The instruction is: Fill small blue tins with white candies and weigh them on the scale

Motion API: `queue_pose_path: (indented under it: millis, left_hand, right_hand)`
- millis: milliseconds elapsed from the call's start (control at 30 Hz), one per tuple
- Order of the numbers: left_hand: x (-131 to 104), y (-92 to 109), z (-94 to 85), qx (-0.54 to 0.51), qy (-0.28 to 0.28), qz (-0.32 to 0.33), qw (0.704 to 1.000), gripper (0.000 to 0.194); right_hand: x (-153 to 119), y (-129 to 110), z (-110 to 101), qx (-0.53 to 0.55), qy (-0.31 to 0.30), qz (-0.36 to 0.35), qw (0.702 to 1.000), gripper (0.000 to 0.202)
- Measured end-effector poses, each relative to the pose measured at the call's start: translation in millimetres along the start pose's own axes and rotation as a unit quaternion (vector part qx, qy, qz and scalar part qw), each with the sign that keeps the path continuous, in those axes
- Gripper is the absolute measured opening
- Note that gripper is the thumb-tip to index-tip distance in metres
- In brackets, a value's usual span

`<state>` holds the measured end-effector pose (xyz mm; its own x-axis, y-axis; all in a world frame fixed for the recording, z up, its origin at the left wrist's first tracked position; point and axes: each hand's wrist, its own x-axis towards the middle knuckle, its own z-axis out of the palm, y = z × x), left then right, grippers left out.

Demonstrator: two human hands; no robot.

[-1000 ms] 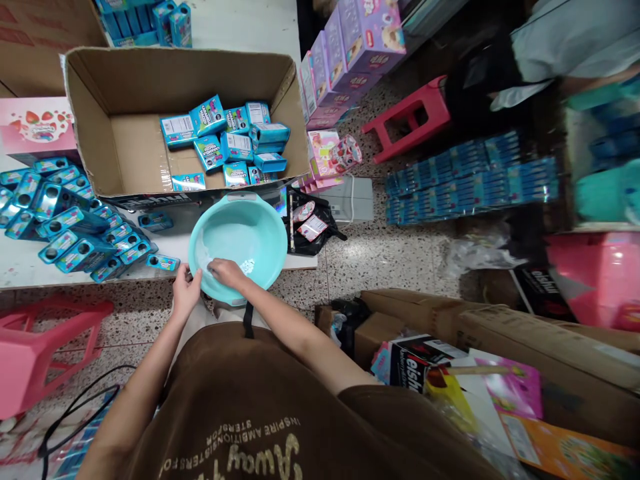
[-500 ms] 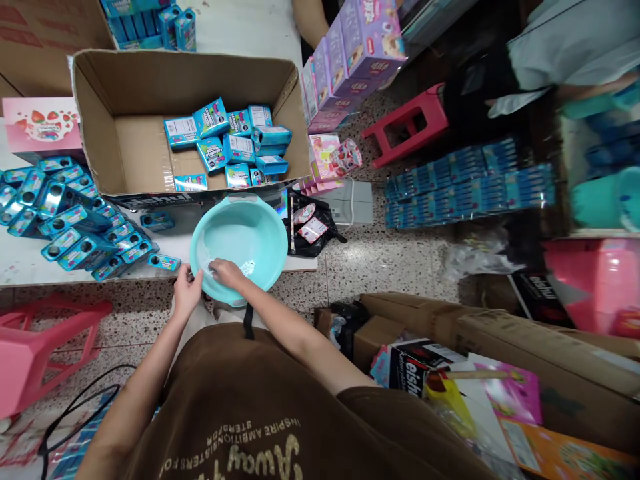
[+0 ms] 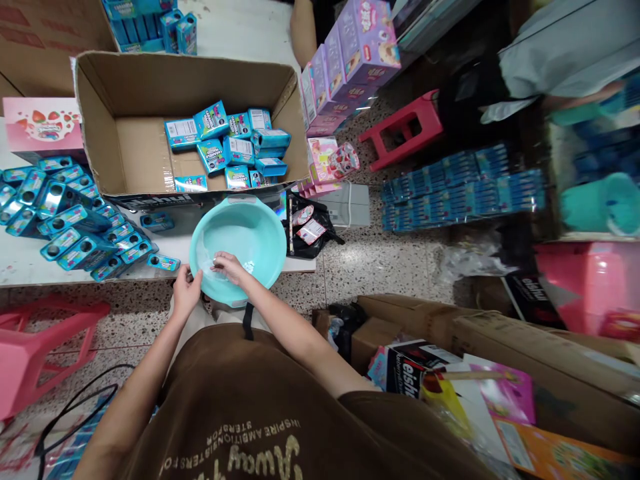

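Our turquoise basin point(image 3: 245, 230) sits at the edge of the white desk point(image 3: 176, 241), partly overhanging it, just beside the open carton point(image 3: 185, 83). We keep our left hand point(image 3: 187, 293) at the basin's near-left rim, its fingers bent; we cannot tell whether they meet or clamp anything. Our right hand point(image 3: 231, 269) reaches inside, fingers curled, their grip too small to make out, beside small white pieces point(image 3: 249, 267). Blue boxes point(image 3: 213, 155) lie in the carton; more are heaped left of the basin.
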<state>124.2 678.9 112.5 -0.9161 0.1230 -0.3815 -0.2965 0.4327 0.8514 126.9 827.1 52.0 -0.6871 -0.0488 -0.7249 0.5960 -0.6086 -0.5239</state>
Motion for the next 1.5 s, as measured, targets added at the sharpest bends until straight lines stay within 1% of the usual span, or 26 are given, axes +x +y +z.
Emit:
queue_pose_path:
  millis: [67, 167, 300, 433, 500, 533, 567, 600, 633, 700, 733, 767, 800, 900, 967, 1067, 1167, 1233, 1300, 1400, 1467, 1500]
  left_hand:
    - [0, 1, -0.2, -0.01, -0.004, 0.001, 1.0, 0.023]
    - [-1, 1, -0.4, -0.008, -0.001, -0.007, 1.0, 0.024]
    - [-2, -1, -0.7, -0.003, 0.001, -0.012, 1.0, 0.024]
    - [-3, -2, -0.7, -0.015, -0.002, -0.018, 1.0, 0.025]
    - [-3, -2, -0.5, -0.03, -0.004, -0.019, 0.999, 0.025]
    - [-3, -3, -0.3, -0.036, -0.004, -0.02, 0.999, 0.025]
    - [-3, -3, -0.3, -0.041, -0.005, -0.022, 0.999, 0.025]
    - [-3, -3, -0.3, -0.042, -0.006, -0.025, 0.999, 0.025]
    - [-3, -3, -0.3, -0.04, -0.005, -0.027, 0.999, 0.025]
    - [-4, -3, -0.7, -0.031, -0.002, -0.029, 0.999, 0.025]
    - [-4, -3, -0.9, -0.026, 0.001, -0.027, 0.999, 0.025]
    - [-5, -3, -1.0, -0.021, 0.004, -0.025, 0.999, 0.024]
    - [-5, -4, -1.2, -0.019, 0.006, -0.023, 1.0, 0.024]
    - [-7, -5, -1.0, -0.013, 0.007, -0.019, 1.0, 0.024]
    - [-9, -6, -0.4, -0.003, 0.005, -0.019, 1.0, 0.024]
    - [-10, -6, 1.0, 0.006, 0.004, -0.019, 1.0, 0.024]
    - [-11, -6, 2.1, 0.008, 0.007, -0.017, 1.0, 0.024]
    - [-11, -5, 2.4, 0.014, 0.01, -0.016, 1.0, 0.023]
    - [-11, -4, 2.4, 0.016, 0.01, -0.014, 1.0, 0.022]
    - [-10, -4, 2.3, 0.012, 0.008, -0.008, 1.0, 0.022]
    - [-10, -4, 2.2, 0.011, 0.004, -0.009, 1.0, 0.023]
    - [-10, -4, 2.1, 0.01, 0.002, -0.011, 1.0, 0.023]
  right_hand:
    - [2, -4, 2, 0.045, -0.002, 0.021, 0.999, 0.011]
    - [9, -9, 3, 0.058, -0.002, 0.039, 0.998, 0.004]
    - [19, -13, 5, 0.053, 0.009, 0.047, 0.997, 0.01]
    - [25, -16, 7, 0.011, 0.028, 0.012, 0.999, 0.009]
    - [27, -18, 4, -0.053, 0.036, -0.027, 0.998, 0.01]
    - [28, -19, 1, -0.101, 0.043, -0.048, 0.993, 0.011]
    - [28, -20, -4, -0.164, 0.054, -0.068, 0.983, 0.015]
    - [27, -21, -10, -0.245, 0.067, -0.083, 0.964, 0.02]
    - [26, -22, -18, -0.331, 0.079, -0.09, 0.936, 0.026]
    - [21, -23, -37, -0.482, 0.096, -0.095, 0.866, 0.031]
    - [17, -22, -48, -0.534, 0.102, -0.095, 0.834, 0.029]
    - [13, -21, -58, -0.568, 0.106, -0.092, 0.811, 0.025]
    - [7, -20, -68, -0.586, 0.11, -0.089, 0.798, 0.021]
    - [-9, -13, -91, -0.625, 0.128, -0.075, 0.767, 0.019]
    - [-17, -7, -97, -0.645, 0.138, -0.068, 0.748, 0.02]
    - [-22, 2, -97, -0.663, 0.14, -0.067, 0.732, 0.019]
    - [-23, 8, -93, -0.688, 0.134, -0.083, 0.708, 0.035]
    - [-24, 12, -92, -0.707, 0.123, -0.113, 0.687, 0.035]
    - [-26, 14, -91, -0.717, 0.086, -0.164, 0.672, 0.029]
    - [-27, 20, -89, -0.716, -0.024, -0.245, 0.653, 0.019]
    - [-25, 24, -85, -0.717, -0.082, -0.271, 0.637, 0.017]
    - [-23, 26, -83, -0.719, -0.093, -0.276, 0.631, 0.018]
